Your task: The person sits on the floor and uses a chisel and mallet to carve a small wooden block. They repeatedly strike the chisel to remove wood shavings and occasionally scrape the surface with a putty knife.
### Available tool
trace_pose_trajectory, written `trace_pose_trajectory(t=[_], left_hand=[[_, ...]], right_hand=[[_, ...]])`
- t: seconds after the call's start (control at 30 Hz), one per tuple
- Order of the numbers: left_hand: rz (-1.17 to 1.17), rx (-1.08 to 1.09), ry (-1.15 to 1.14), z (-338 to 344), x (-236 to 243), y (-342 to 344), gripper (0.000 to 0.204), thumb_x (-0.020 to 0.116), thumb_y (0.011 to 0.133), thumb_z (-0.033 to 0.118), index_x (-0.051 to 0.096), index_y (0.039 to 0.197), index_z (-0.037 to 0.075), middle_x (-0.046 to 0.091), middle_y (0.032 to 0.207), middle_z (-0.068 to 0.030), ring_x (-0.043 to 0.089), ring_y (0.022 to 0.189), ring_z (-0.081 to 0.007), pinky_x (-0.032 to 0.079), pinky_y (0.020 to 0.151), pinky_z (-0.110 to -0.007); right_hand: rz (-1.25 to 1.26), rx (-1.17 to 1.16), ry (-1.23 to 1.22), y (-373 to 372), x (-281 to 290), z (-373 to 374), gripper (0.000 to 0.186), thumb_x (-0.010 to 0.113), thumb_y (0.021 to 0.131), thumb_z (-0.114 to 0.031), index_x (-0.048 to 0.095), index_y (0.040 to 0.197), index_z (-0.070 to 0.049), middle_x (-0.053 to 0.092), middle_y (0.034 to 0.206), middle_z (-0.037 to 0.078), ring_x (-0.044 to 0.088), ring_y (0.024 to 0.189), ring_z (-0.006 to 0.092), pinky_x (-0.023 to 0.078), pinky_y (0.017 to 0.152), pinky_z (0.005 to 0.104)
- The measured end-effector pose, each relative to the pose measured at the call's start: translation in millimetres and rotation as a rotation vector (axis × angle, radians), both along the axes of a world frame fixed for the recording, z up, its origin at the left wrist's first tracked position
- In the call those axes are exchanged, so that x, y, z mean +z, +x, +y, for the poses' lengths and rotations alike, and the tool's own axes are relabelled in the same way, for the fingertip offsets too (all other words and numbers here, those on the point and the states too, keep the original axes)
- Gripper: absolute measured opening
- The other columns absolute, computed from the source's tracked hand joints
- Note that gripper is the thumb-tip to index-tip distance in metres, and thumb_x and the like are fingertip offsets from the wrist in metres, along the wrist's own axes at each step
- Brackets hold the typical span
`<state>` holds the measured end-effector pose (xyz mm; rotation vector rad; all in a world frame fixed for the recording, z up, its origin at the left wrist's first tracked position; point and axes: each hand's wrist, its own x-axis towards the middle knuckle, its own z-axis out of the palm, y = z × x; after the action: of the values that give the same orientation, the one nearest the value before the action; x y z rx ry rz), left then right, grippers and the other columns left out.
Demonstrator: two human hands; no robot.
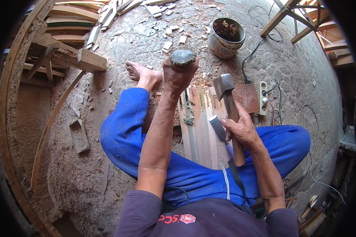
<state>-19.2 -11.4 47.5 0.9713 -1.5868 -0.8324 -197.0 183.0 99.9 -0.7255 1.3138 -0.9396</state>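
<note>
My left hand (178, 75) is stretched forward and closed around a dark, rounded grey stone (182, 57), held up above the floor. My right hand (241, 128) grips the wooden handle of a hammer (224, 86) with a grey metal head, and a flat chisel blade (217, 127) lies under the same fingers. Below both hands, pale wooden planks (199, 126) lie flat between my blue-trousered legs. One bare foot (140, 73) rests on the floor just left of the stone.
A dirty bucket (226, 37) stands ahead on the concrete floor, with wood offcuts (168, 45) scattered around it. A white power strip (262, 96) and cables lie to the right. Curved wooden frames (47, 130) and beams sit at left; a wooden stand (292, 15) at top right.
</note>
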Motion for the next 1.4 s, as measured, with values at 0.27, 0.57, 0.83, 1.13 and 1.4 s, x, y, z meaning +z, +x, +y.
trace_pose_trajectory(t=[0.27,0.57,0.83,1.13,1.4], left_hand=[[0.062,0.015,-0.035,7.2,-8.9,1.0,0.015,0.082,0.078,0.014,0.071,0.078,0.003,0.072,0.071,-0.0065,0.069,0.063,-0.0157,0.054,0.063,-0.033],[-0.095,0.028,-0.314,7.4,-20.7,3.7,0.022,0.071,0.093,0.022,0.07,0.103,0.002,0.073,0.094,-0.0102,0.07,0.086,-0.0204,0.054,0.075,-0.036],[-0.058,0.061,0.142,2.1,-18.1,11.5,0.017,0.08,0.08,0.011,0.068,0.072,0.002,0.066,0.063,-0.0037,0.059,0.061,-0.0075,0.05,0.058,-0.032],[-0.165,-0.064,-0.111,14.6,-16.2,-2.2,0.021,0.081,0.079,0.008,0.072,0.097,0.002,0.077,0.091,-0.0076,0.072,0.081,-0.0133,0.056,0.071,-0.032],[-0.136,-0.058,0.084,2.7,-20.4,6.4,0.014,0.077,0.086,0.015,0.07,0.085,0.002,0.071,0.077,-0.001,0.066,0.071,-0.0112,0.051,0.063,-0.033]], right_hand=[[0.949,0.145,-0.938,-5.9,83.1,-42.0,0.075,0.072,0.089,-0.006,0.036,0.155,-0.01,0.07,0.111,0.02,0.074,0.094,0.035,0.06,0.076,0.0432],[1.328,0.554,-0.552,26.2,70.8,-72.5,0.076,0.069,0.085,-0.002,0.035,0.153,-0.011,0.068,0.108,0.026,0.071,0.089,0.0447,0.058,0.074,0.053],[1.031,-0.022,-1.12,23.3,185.0,-74.3,0.06,0.07,0.091,-0.005,0.046,0.145,-0.009,0.072,0.099,0.019,0.073,0.094,0.033,0.058,0.085,0.0449],[1.434,0.593,-0.479,22.2,65.1,-66.2,0.054,0.055,0.09,-0.002,0.038,0.141,-0.005,0.07,0.097,0.026,0.073,0.086,0.041,0.059,0.071,0.0533],[0.834,0.227,-0.842,12.2,138.0,-43.3,0.066,0.066,0.088,-0.004,0.041,0.149,-0.006,0.069,0.109,0.03,0.07,0.1,0.0446,0.057,0.085,0.0492]])
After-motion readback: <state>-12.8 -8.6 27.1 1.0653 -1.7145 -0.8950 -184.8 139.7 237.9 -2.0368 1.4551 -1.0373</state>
